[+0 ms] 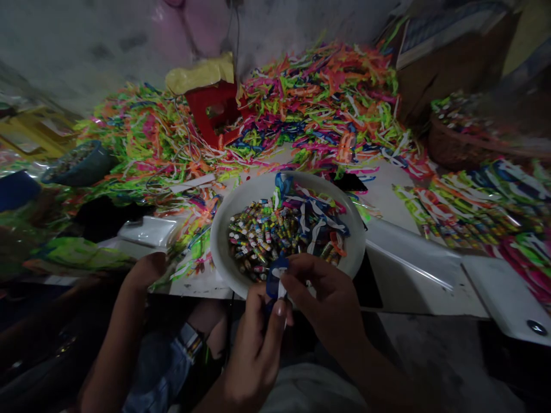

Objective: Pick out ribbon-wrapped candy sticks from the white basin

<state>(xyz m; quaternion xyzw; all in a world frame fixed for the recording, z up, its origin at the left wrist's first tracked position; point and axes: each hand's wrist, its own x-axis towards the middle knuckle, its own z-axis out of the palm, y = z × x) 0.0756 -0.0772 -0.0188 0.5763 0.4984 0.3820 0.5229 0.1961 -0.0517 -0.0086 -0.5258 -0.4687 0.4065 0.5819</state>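
Observation:
My left hand (pixel 258 344) pinches a small blue and white plastic piece (pixel 274 280) between thumb and fingers at the near rim of a white basin (pixel 221 246). My right hand (pixel 325 295) grips the upper part of the same piece with bent fingers. What kind of piece it is, I cannot make out. Inside the basin, many short, printed cylinders (pixel 258 229) fill the left and middle. Blue, white and orange plastic strips (pixel 316 212) lie on its right side.
Heaped bright plastic strips (pixel 327 86) cover the back of the table, around a red plastic frame (pixel 213 115). Rows of strips with cylinders (pixel 456 201) lie right, near a clear plastic sleeve (pixel 413 252). Another person's arm (pixel 129 321) reaches in at left. A blue bowl (pixel 88 166) stands behind.

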